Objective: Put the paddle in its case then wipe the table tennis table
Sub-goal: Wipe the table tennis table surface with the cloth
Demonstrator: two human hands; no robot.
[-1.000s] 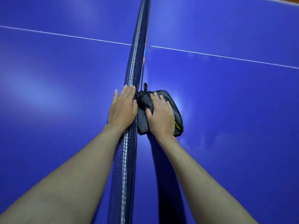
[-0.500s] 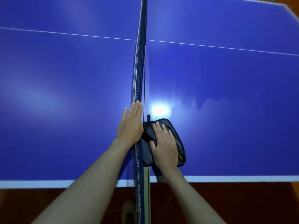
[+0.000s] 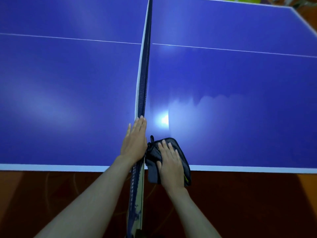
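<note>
Although the broad blue table tennis table with its white lines and white edging (image 3: 231,79) fills most of the view, its near edge has come into sight over the last second, where only blue surface lay under the hands before. The person has drawn the wipe back along the dark mesh net with its white top band (image 3: 143,79) toward that edge. A paler, streaked patch with a ragged upper border now lies on the right half, probably the swept or damp area, though this cannot be confirmed. The left half shows no such mark. The folded dark grey cloth with a black hem and a small yellow tag (image 3: 155,160) now overhangs the near edge, just beside the net. The right hand (image 3: 169,162) lies flat on it, fingers straight, pressing it down. The left hand (image 3: 135,143) rests flat with straight fingers against the net's left side. Neither the paddle nor its case is in view. This stroke seems finished; more strokes probably remain.
</note>
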